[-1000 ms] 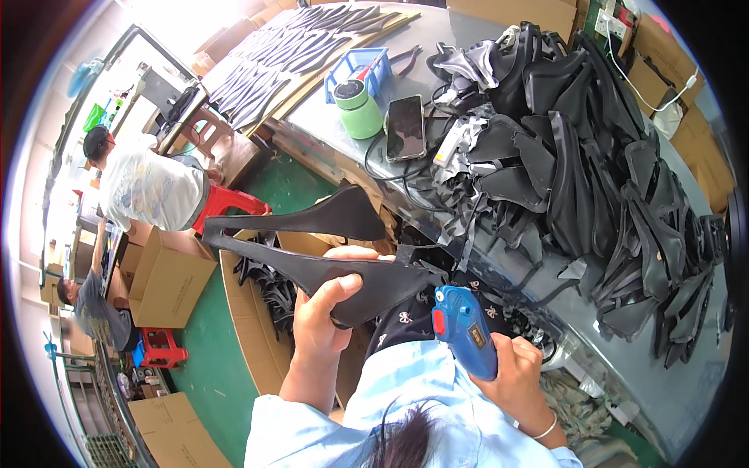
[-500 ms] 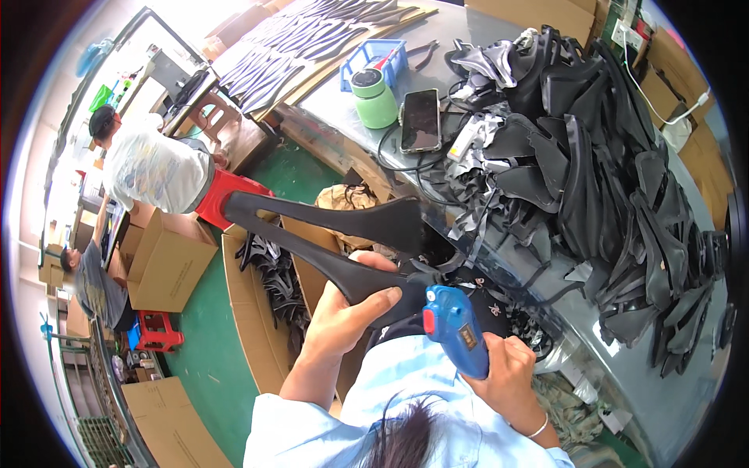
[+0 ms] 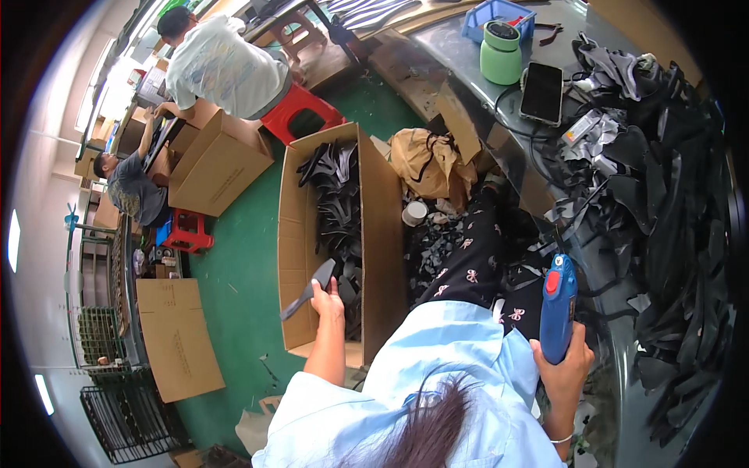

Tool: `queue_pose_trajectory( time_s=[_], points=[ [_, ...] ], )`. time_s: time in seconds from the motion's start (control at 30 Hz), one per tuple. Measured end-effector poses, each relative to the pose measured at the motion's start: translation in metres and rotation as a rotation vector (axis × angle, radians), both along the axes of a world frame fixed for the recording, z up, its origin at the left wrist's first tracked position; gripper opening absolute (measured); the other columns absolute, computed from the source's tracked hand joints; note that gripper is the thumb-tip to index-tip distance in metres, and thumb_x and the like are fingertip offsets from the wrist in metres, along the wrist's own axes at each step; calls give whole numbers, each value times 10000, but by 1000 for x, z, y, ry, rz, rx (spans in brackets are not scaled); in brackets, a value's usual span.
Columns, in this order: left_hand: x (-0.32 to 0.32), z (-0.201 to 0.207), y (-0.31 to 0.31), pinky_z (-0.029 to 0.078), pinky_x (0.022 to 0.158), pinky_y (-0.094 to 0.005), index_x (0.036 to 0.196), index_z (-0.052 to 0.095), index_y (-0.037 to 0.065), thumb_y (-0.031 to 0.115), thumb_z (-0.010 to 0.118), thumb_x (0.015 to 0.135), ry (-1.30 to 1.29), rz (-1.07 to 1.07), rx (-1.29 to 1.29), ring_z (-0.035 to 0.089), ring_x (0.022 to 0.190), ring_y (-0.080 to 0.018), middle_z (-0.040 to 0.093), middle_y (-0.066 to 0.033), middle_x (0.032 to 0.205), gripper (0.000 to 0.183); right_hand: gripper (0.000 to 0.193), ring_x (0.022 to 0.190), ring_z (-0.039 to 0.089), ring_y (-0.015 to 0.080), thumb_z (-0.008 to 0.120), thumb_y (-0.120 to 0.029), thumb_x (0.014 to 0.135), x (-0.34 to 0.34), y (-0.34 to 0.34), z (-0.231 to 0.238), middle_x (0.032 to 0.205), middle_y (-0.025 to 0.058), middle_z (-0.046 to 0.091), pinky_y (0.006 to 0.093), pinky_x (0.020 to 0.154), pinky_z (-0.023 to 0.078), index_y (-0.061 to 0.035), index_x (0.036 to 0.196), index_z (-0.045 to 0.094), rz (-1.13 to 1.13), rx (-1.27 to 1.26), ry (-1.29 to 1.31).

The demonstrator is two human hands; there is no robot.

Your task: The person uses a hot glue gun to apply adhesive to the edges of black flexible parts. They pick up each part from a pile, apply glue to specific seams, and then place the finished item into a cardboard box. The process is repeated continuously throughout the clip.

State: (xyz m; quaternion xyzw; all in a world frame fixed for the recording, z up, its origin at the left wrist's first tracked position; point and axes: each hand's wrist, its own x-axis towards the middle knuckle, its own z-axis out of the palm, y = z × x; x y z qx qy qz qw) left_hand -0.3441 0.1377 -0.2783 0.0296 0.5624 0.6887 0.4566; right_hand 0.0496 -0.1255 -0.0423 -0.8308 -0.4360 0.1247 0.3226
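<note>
My left hand [image 3: 328, 304] grips a dark, flat, elongated molded part [image 3: 310, 288], held tilted over the near left side of an open cardboard box [image 3: 382, 265]. Inside that box lies a heap of similar black molded parts [image 3: 337, 210]. In my right hand [image 3: 567, 365] is a blue handheld power tool [image 3: 556, 316] with a red button, its head pointing up and away beside the table's edge. The tool's tip touches nothing that I can make out.
The metal table [image 3: 460, 58] on the right bears piled black parts [image 3: 679, 187], a green bottle [image 3: 500, 54], a phone [image 3: 541, 93], a blue basket [image 3: 476, 23] and pliers [image 3: 549, 33]. A brown bag [image 3: 429, 162] stands beyond my legs. Two people [image 3: 222, 66] work at the far left.
My left hand has carried the black part left and away from the tool, over the box. My right hand has moved right with the tool. The view has turned left.
</note>
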Motion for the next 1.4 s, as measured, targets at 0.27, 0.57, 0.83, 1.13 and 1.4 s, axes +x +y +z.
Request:
queue_pose_trajectory(
  time_s=[0.27, 0.57, 0.83, 1.13, 1.4],
  points=[
    [-13, -88, -69, 542, 495, -334, 1054, 448, 8, 33, 496, 869, 439, -461, -954, 626, 607, -233, 602, -174, 821, 193, 480, 649, 609, 351, 798, -176, 636, 2, 2, 4, 730, 171, 612, 419, 622, 466, -16, 981, 506, -6, -6, 2],
    [278, 145, -13, 450, 599, -204, 969, 568, 49, 145, 565, 923, 601, -1124, 395, 551, 670, -83, 550, 1, 848, 107, 517, 555, 591, 282, 805, -231, 597, 10, -2, 4, 646, 116, 592, 375, 524, 473, -33, 1003, 553, -49, 269, -52],
    [529, 287, -94, 486, 810, -342, 1116, 536, -43, 160, 569, 881, 661, -1648, 1010, 628, 905, -295, 623, -199, 1017, 313, 473, 613, 640, 305, 823, -198, 619, 20, -27, 6, 731, 170, 642, 369, 570, 515, 64, 920, 571, -336, 465, -28],
    [634, 279, -98, 481, 790, -320, 982, 630, -35, 174, 743, 695, 906, -1892, 548, 623, 858, -221, 642, -122, 894, 373, 514, 589, 645, 225, 849, -242, 640, 25, -31, -7, 670, 116, 615, 321, 561, 509, 19, 908, 496, -386, 473, 15],
    [575, 302, -130, 416, 873, -373, 866, 574, 32, 169, 663, 771, 579, -1698, 1426, 546, 1061, -337, 601, -139, 1068, 189, 484, 666, 620, 151, 793, -117, 690, 50, -54, -2, 793, 101, 634, 264, 622, 505, 6, 1043, 485, -759, 771, 373]
  ],
)
